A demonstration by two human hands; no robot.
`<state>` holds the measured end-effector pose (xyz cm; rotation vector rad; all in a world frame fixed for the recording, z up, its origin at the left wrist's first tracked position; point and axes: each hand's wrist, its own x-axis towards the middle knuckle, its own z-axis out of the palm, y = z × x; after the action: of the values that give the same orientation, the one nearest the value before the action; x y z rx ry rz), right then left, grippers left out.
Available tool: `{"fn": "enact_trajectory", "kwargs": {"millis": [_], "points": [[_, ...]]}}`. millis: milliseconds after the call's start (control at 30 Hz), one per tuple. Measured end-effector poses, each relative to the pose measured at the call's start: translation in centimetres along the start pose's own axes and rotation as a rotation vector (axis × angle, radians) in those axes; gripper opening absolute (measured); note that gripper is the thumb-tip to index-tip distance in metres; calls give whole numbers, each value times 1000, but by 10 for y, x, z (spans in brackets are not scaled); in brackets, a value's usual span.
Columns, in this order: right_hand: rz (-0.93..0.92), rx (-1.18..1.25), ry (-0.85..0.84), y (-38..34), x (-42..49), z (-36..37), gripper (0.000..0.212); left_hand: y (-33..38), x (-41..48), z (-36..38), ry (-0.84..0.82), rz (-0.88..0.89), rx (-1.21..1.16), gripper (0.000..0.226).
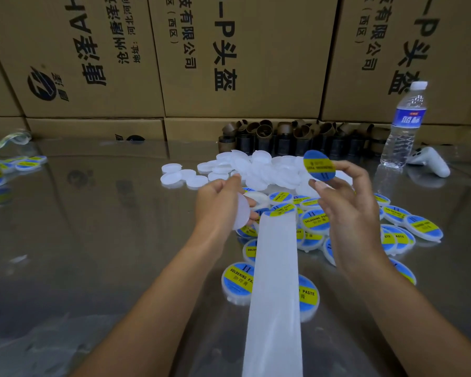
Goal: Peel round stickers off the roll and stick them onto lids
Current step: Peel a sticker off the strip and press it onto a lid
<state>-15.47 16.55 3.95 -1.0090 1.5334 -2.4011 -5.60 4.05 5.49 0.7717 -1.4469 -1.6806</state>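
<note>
Our right fingertips (343,166) pinch the edge of a round sticker (319,165), already free of its strip and lifted with its printed blue and yellow face toward us. Held by the rim like this, most of the glue side touches nothing, which we judge is the reason for so light a pinch. The right hand (346,202) keeps it raised, just right of and a little farther than the left hand (218,205).

The left fingers curl round a bare white lid (241,212), tilted on edge with its open face turned right toward the sticker, ready to receive it. The two are near but apart, so the pressing-on is not yet done.

Between our forearms the white backing strip (275,281) runs from the near edge out to the hands, with the next sticker (282,210) at its far end, within easy reach.

Beyond lies a heap of blank lids (245,167); labelled lids (419,227) spread right and near on the shiny table (93,213). A water bottle (404,123) stands far right, clear of the work, before stacked cartons (229,50).
</note>
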Motion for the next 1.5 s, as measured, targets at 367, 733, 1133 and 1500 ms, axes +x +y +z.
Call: {"fn": "enact_trajectory", "kwargs": {"millis": [367, 733, 1133, 1500], "points": [[-89, -86, -64, -5, -4, 5, 45, 5, -8, 2, -241, -87, -529, 26], [-156, -125, -153, -9, -6, 10, 43, -1, -9, 6, -402, -204, -578, 19], [-299, -415, -331, 0, -16, 13, 26, -4, -11, 9, -523, -264, -438, 43], [-465, -700, -347, 5, -15, 11, 30, -12, -9, 10, -663, -243, -421, 35]]}}
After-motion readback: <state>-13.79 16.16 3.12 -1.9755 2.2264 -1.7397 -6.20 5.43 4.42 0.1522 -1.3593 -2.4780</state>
